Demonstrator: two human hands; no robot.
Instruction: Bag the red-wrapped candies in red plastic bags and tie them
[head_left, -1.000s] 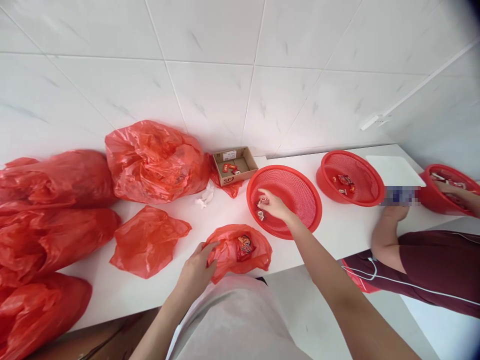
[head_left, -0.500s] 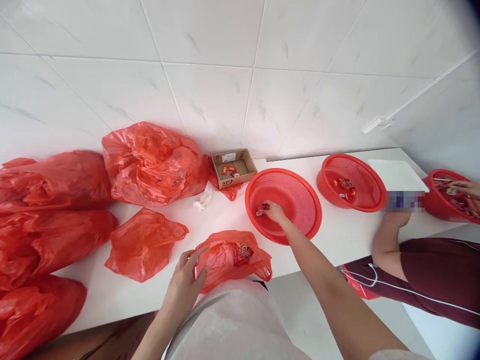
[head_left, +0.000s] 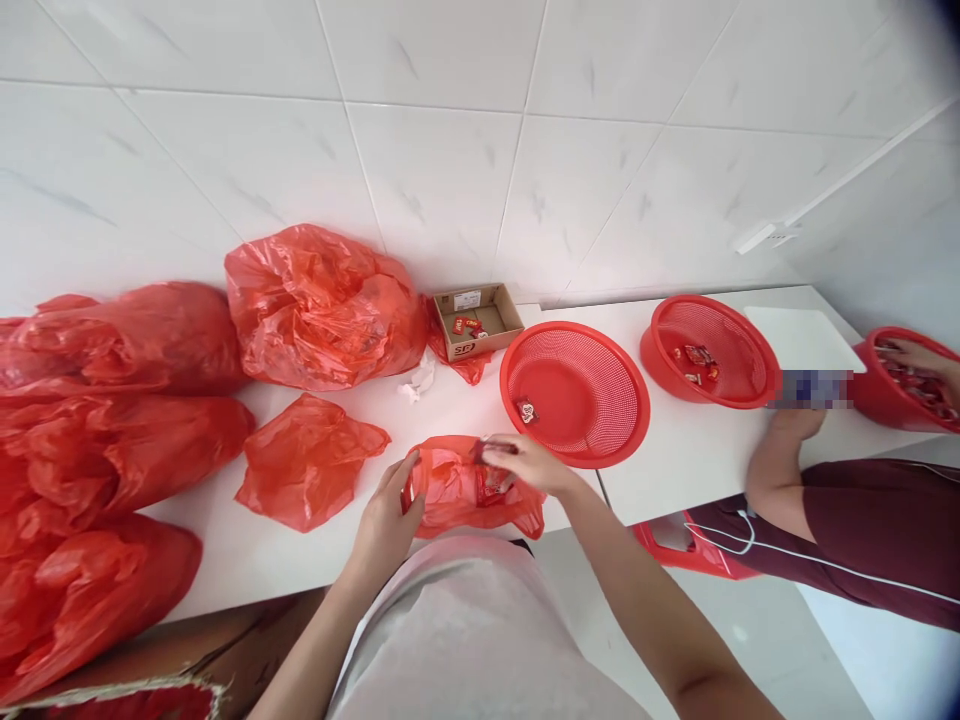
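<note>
A small red plastic bag (head_left: pixel 461 490) lies open at the near edge of the white counter (head_left: pixel 675 470), with a red packet inside. My left hand (head_left: pixel 386 515) grips the bag's left rim, fingers closed on the plastic. My right hand (head_left: pixel 525 463) is over the bag's mouth, fingers pinched on something small that I cannot make out. Just beyond it sits a red mesh basket (head_left: pixel 592 360) with a small wrapped sweet (head_left: pixel 526 410) lying in it.
Several full red bags (head_left: pixel 322 305) are piled at the left, with a flat one (head_left: pixel 307 460) in front. A small cardboard box (head_left: pixel 477 320) stands by the wall. Another person's arm (head_left: pixel 772 460) rests at the right beside two more red baskets (head_left: pixel 712 350).
My right hand has left the mesh basket and come back over the small bag. My left hand has shifted its hold on the bag's rim. The view has moved slightly.
</note>
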